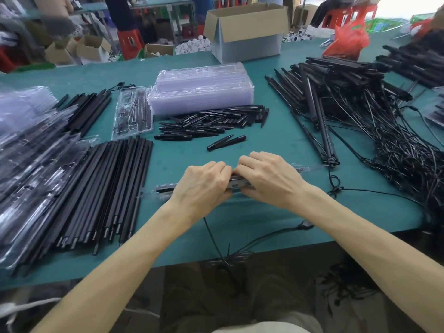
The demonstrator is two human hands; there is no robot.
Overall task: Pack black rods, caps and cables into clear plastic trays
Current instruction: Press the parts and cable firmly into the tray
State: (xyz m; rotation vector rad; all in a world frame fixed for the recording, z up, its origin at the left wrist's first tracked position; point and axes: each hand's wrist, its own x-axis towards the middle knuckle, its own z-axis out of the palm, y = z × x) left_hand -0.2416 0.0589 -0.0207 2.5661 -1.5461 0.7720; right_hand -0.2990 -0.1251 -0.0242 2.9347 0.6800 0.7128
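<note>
- Tray [150,193] (clear plastic) lies crosswise on the green table [168,164], with a black rod [165,188] seated in it.
- Left hand [201,186]: fingers curled over the tray's middle, gripping it.
- Right hand [269,179]: fingers curled likewise, knuckles meeting the left's; the tray's end projects beyond.

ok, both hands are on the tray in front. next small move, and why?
Probably press the rod fully down into the tray. Left hand and right hand both grip its middle over the rod; whether it is seated is hidden beneath them. The cable hangs off the table edge, unpacked, so that likely comes after.
</note>
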